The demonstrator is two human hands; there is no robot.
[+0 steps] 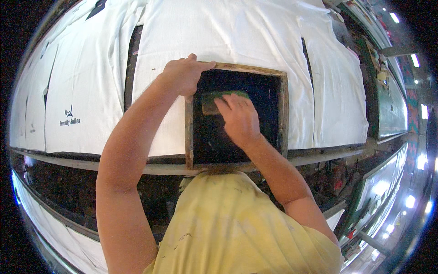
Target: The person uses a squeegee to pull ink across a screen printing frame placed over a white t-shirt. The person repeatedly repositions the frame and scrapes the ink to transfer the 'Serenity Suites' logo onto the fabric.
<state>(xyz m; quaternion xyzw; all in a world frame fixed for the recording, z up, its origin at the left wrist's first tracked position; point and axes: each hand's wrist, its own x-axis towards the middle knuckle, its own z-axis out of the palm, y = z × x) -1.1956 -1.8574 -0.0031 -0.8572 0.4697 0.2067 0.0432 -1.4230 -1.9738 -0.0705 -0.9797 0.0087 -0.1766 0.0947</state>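
Observation:
A wooden screen printing frame (283,109) with a dark inside lies on white cloth (219,34) in front of me, its near edge against my yellow shirt. My left hand (183,75) is closed on the far left corner of this frame, one finger stretched along its far rail. Inside the frame, my right hand (240,116) grips a squeegee (210,106) with a wooden side and a greenish top edge. The squeegee lies crosswise in the far half of the frame. My right fingertips are partly blurred, and the squeegee's lower edge is lost in the dark.
More white cloths lie along the table, one at the left with a small dark printed emblem (68,111). Dark gaps separate the cloths. The table's near edge (319,158) runs in front of me. Another table with white cloth (68,242) stands at the lower left.

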